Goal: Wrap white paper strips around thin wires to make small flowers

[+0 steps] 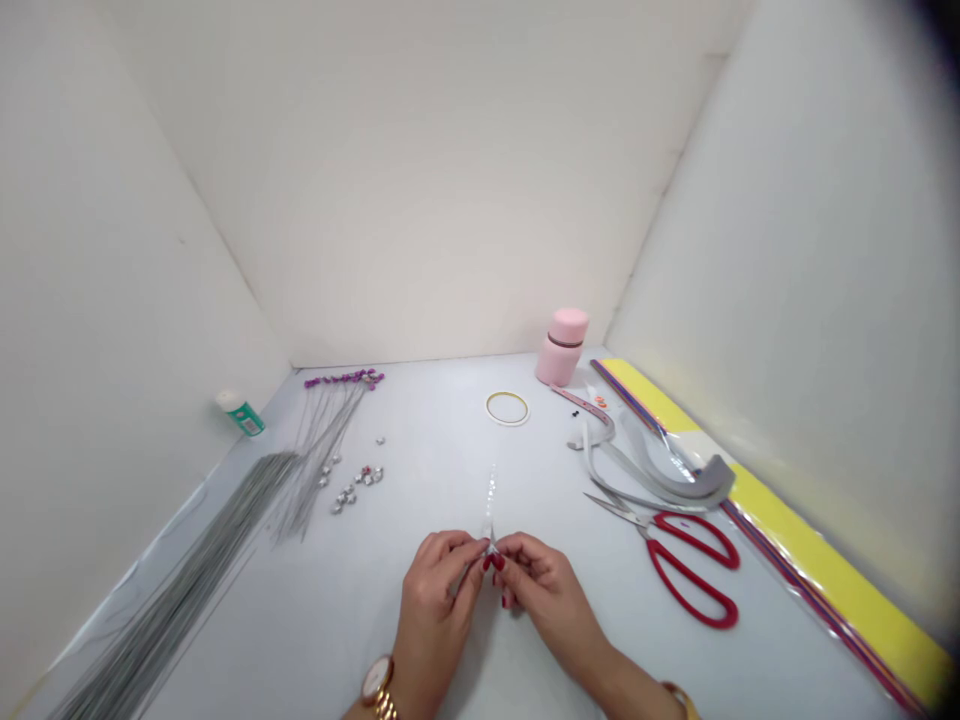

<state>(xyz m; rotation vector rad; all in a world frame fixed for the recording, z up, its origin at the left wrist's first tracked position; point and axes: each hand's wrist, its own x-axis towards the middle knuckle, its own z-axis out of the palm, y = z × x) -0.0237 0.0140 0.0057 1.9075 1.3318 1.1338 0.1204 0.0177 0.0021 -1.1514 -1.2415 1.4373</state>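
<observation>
My left hand (442, 580) and my right hand (551, 595) meet at the front middle of the table. The fingertips of both are pinched together on a narrow, shiny silver-white strip (491, 492). Its free end points away from me over the table, with glints along it. The part between the fingers is mostly hidden by the thumbs. To the left lie several small silver folded stars (345, 496), one of the pieces among them reddish (367, 470).
Left: grey wires (202, 560), purple-tipped stems (345, 378), a green-and-white glue stick (241, 413). Right: red-handled scissors (694, 570), curled grey-white strips (660, 475), a yellow sheet pack (810, 540). Behind: a tape ring (508, 421) and pink flask (561, 347). Walls close three sides.
</observation>
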